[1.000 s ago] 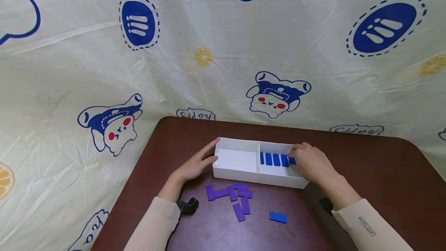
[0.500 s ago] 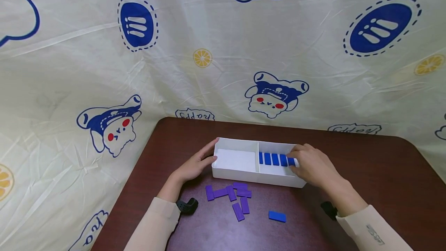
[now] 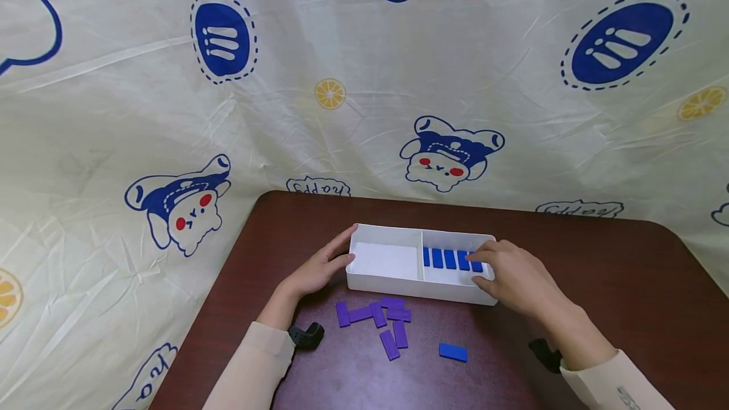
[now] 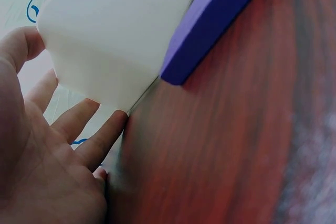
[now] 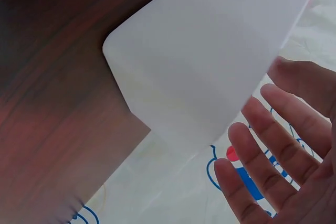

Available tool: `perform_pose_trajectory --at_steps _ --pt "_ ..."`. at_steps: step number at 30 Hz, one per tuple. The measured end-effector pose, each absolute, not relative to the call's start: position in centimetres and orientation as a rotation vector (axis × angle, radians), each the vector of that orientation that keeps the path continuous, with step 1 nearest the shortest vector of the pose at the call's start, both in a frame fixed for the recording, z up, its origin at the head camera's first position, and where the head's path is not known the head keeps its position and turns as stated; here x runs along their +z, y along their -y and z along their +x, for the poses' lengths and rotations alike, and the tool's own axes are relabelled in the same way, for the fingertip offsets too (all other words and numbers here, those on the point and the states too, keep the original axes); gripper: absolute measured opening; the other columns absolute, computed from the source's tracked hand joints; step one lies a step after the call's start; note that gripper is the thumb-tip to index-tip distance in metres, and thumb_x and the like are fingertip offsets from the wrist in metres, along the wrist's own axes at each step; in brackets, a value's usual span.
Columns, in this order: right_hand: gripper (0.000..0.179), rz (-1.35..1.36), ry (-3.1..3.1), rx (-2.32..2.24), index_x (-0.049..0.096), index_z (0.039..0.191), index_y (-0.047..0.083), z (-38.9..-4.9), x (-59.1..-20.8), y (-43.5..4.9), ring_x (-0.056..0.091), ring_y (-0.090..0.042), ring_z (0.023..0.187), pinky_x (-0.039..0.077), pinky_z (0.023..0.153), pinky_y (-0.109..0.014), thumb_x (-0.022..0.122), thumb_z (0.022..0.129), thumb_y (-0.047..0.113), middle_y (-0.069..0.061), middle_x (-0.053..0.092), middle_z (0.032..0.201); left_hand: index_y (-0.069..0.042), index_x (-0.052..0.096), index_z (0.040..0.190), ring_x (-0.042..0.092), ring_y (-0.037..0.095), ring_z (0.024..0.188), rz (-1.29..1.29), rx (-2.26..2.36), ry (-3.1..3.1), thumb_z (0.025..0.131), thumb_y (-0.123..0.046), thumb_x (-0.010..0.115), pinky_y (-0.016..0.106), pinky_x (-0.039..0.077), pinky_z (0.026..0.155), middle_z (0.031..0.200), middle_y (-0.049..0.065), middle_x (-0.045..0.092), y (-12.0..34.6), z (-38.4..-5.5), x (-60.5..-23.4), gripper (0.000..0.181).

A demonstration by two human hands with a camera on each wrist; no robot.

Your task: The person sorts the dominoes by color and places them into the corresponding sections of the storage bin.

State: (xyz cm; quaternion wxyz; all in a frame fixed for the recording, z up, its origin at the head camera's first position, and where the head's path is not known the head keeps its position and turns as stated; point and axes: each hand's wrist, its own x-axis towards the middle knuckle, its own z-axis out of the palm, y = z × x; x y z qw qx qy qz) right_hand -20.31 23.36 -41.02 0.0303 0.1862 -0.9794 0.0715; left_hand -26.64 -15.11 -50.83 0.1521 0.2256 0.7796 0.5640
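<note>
A white two-part box [image 3: 384, 283] stands on the table. Against its left end rest the fingertips of my left hand [image 3: 319, 272], fingers spread and nearly straight, as the left wrist view [image 4: 58, 166] also shows. Several blue tiles [image 3: 450, 259] lie in a row in the right compartment; the left one holds nothing. Over the box's right end is my right hand [image 3: 515, 276], thumb and fingers apart, with nothing between them. Its fingertips overlap the rightmost blue tile [image 3: 476, 264]. The right wrist view shows loosely bent fingers [image 5: 257, 156] by the box's rim.
Several purple tiles [image 3: 361, 314] lie loosely on the brown table [image 3: 342, 378] in front of the box. One blue tile [image 3: 453, 352] lies apart to their right. A printed white sheet [image 3: 364, 131] hangs behind the table.
My right hand has parted its fingers from the rightmost blue tile and drawn slightly right, so more of that tile shows. My left hand stays at the box's end.
</note>
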Motion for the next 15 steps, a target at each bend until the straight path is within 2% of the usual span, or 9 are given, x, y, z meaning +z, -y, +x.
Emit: perform_pose_trajectory --at_steps 15 --pt "0.035 0.699 2.903 0.251 0.08 0.116 0.013 -18.4 -39.9 -23.1 0.069 -0.034 0.109 0.057 0.087 -0.056 0.086 0.083 0.021 -0.01 0.074 0.115 -0.036 0.02 0.166 0.017 0.025 0.161 0.651 1.625 -2.23 0.109 -0.032 0.051 0.058 0.022 0.127 0.174 -0.011 0.016 15.2 -26.6 -50.8 0.065"
